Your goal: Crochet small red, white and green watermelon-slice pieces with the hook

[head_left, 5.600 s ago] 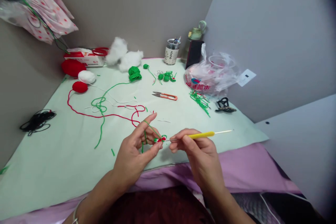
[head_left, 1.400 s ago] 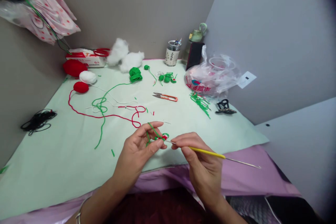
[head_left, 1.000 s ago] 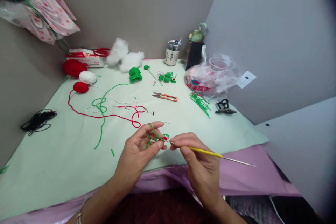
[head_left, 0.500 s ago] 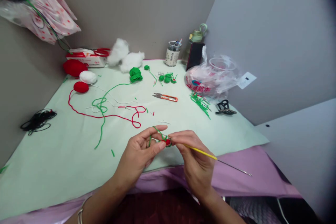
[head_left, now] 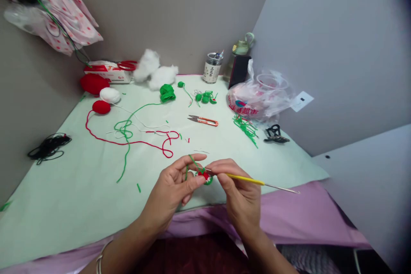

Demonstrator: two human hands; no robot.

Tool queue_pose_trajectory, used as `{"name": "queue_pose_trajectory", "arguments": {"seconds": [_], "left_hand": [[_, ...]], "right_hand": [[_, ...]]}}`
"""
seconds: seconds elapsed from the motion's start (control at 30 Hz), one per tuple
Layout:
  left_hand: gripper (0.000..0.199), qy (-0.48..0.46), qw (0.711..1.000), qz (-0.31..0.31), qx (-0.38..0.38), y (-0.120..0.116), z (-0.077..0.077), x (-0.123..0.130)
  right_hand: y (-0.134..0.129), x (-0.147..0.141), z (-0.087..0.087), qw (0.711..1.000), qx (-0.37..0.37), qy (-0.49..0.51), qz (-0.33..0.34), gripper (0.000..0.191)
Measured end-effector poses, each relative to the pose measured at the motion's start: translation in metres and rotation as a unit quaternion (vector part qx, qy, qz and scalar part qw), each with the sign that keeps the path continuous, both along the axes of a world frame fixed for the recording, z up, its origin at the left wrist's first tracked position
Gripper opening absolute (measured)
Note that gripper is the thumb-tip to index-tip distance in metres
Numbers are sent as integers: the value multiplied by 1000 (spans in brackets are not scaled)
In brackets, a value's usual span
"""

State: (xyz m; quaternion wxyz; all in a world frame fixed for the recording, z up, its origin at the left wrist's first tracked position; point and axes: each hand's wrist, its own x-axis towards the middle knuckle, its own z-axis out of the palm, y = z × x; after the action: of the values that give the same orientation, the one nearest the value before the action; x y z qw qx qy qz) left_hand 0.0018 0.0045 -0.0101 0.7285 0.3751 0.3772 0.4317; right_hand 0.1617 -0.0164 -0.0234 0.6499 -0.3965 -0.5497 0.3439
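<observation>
Between thumb and fingers, my left hand (head_left: pixel 175 186) pinches a small round crochet piece (head_left: pixel 204 177) in red, white and green. Green yarn (head_left: pixel 194 161) runs over its raised index finger. My right hand (head_left: pixel 240 192) is closed like a pen grip on a yellow-handled crochet hook (head_left: pixel 245 179). One metal end of the hook meets the top of the piece, partly hidden by my fingers; the other end points right. Just beyond my hands lies a thin needle-like piece of metal (head_left: pixel 201 151), and farther back are orange-handled thread snips (head_left: pixel 203 120).
Red yarn (head_left: pixel 101 107), white yarn (head_left: pixel 109 95), green yarn (head_left: pixel 167 93) and a black cord bundle (head_left: pixel 49 147) lie left. White stuffing (head_left: pixel 163 77) is at the back. On the right are a plastic bag (head_left: pixel 258 98), green yarn scraps (head_left: pixel 245 129) and a black claw clip (head_left: pixel 275 134).
The hook's free end has swung upward and slightly left, so the hook lies flatter. The crochet piece has turned and shows more of its red, white and green face.
</observation>
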Motion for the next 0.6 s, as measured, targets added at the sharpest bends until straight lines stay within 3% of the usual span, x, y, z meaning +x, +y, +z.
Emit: {"name": "queue_pose_trajectory", "arguments": {"seconds": [0.33, 0.47, 0.6], "left_hand": [[84, -1, 1000, 10, -12, 4, 5, -1], [89, 7, 1000, 0, -18, 6, 6, -4], [77, -8, 999, -19, -27, 6, 5, -5]], "right_hand": [[-1, 1, 0, 1000, -1, 2, 11, 16], [-2, 3, 1, 1000, 6, -11, 22, 17], [-3, 3, 1, 999, 22, -48, -1, 22]]}}
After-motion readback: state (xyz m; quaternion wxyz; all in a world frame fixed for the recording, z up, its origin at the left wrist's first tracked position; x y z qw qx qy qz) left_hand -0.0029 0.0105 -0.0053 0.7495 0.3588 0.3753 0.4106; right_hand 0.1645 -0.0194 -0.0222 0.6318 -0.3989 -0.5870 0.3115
